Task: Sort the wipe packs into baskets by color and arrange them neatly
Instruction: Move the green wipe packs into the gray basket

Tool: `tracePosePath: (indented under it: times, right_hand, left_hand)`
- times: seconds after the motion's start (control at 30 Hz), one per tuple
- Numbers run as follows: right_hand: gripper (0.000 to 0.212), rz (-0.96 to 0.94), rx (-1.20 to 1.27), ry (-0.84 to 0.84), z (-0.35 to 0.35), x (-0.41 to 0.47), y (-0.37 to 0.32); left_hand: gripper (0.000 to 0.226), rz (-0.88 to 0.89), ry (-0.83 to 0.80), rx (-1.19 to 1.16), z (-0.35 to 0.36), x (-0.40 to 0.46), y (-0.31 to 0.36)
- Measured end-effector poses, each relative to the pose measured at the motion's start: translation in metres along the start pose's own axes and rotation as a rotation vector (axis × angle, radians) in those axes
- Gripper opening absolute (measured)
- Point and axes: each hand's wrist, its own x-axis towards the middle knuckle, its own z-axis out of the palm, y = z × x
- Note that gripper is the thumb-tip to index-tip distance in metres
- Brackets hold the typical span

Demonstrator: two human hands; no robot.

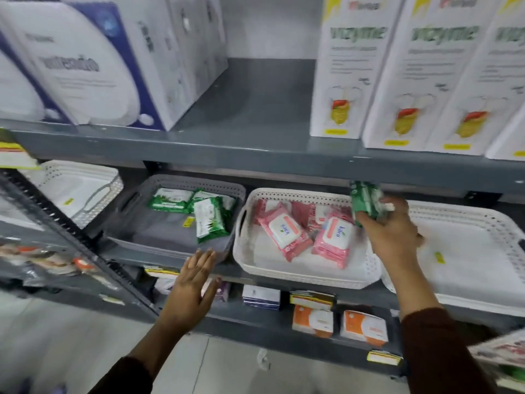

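Observation:
A grey basket (159, 237) on the middle shelf holds three green wipe packs (211, 218) near its back and right side. To its right a white basket (306, 275) holds several pink wipe packs (332, 237), lying at mixed angles. My right hand (393, 231) is shut on a green wipe pack (365, 201), held above the white basket's right rear corner. My left hand (193, 288) hovers open, fingers spread, in front of the grey basket's front right corner, holding nothing.
An empty white basket (468, 251) stands at the far right and another white basket (82, 191) at the far left. Tall white boxes (397, 69) fill the shelf above. Small boxes (312, 319) sit on the shelf below. A dark rack upright (79, 245) slants at the left.

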Motion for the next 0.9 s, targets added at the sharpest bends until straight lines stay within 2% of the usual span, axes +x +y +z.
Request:
tracePosePath:
  times: [0.07,0.2,0.27,0.33,0.47,0.6,0.67,0.77,0.83,0.9]
  right_hand:
    - [0.057,-0.144,0.099,-0.163,0.036,-0.019,-0.033]
    - [0.046,-0.443,0.029,-0.386,0.115,-0.063,-0.097]
    - [0.043,-0.538,-0.011,-0.498,0.158,-0.081,-0.124]
    - [0.041,-0.630,-0.091,-0.563,0.194,-0.095,-0.147]
    - [0.037,-0.860,-0.238,-0.633,0.254,-0.104,-0.176]
    - [0.035,-1.067,-0.420,-0.590,0.308,-0.104,-0.193]
    - [0.032,-1.073,-0.515,-0.606,0.327,-0.106,-0.194]
    - [0.038,-0.956,-0.613,-0.702,0.335,-0.115,-0.193]
    - [0.042,-0.920,-0.566,-0.681,0.320,-0.120,-0.192]
    - [0.041,-0.856,-0.419,-0.579,0.296,-0.120,-0.182]
  left_hand:
    - [0.066,-0.076,-0.033,0.048,-0.016,-0.003,-0.029]
    - [0.090,-0.130,-0.086,0.094,-0.040,-0.002,-0.069]
    - [0.095,-0.143,-0.088,0.083,-0.050,-0.003,-0.085]
    - [0.092,-0.156,-0.077,0.060,-0.058,-0.007,-0.098]
    - [0.059,-0.193,-0.118,-0.026,-0.060,-0.012,-0.105]
    - [0.060,-0.198,-0.149,-0.055,-0.060,-0.010,-0.106]
    - [0.059,-0.211,-0.144,-0.063,-0.061,-0.012,-0.109]
    - [0.058,-0.231,-0.098,-0.072,-0.063,-0.020,-0.111]
    - [0.056,-0.264,-0.046,-0.033,-0.060,-0.023,-0.108]
    - [0.057,-0.290,0.032,0.023,-0.057,-0.022,-0.104]
